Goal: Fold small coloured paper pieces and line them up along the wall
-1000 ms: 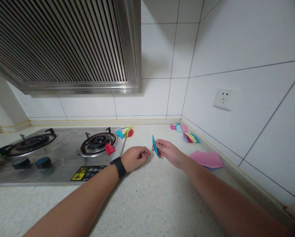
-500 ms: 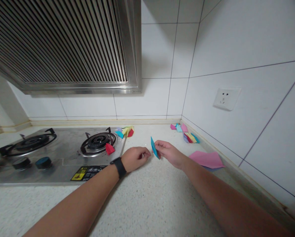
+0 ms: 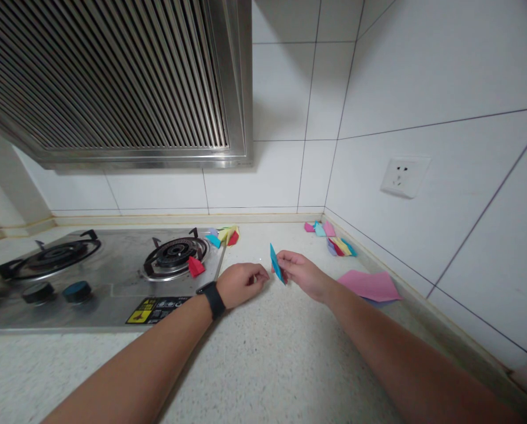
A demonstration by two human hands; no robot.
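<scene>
My right hand (image 3: 301, 272) pinches a folded piece of blue paper (image 3: 275, 264) between thumb and fingers, its narrow pointed shape tilted above the counter. Just left of it, my left hand (image 3: 243, 284) sits low over the countertop with its fingers curled in. I see nothing held in it, and a small gap separates its fingertips from the blue paper. A black watch is on my left wrist. Right of my right hand, behind the forearm, lies a pink paper sheet (image 3: 371, 285) with a bluish sheet partly showing beneath it.
A gas stove (image 3: 113, 288) fills the left, with a folded red paper (image 3: 196, 267) by its right burner. Colourful folded papers (image 3: 228, 235) lie at its back right corner. More folded papers (image 3: 341, 247) lie along the right wall. A range hood (image 3: 148, 158) overhangs the stove.
The blue paper has turned very slightly in my right hand. My left hand stays in the same place.
</scene>
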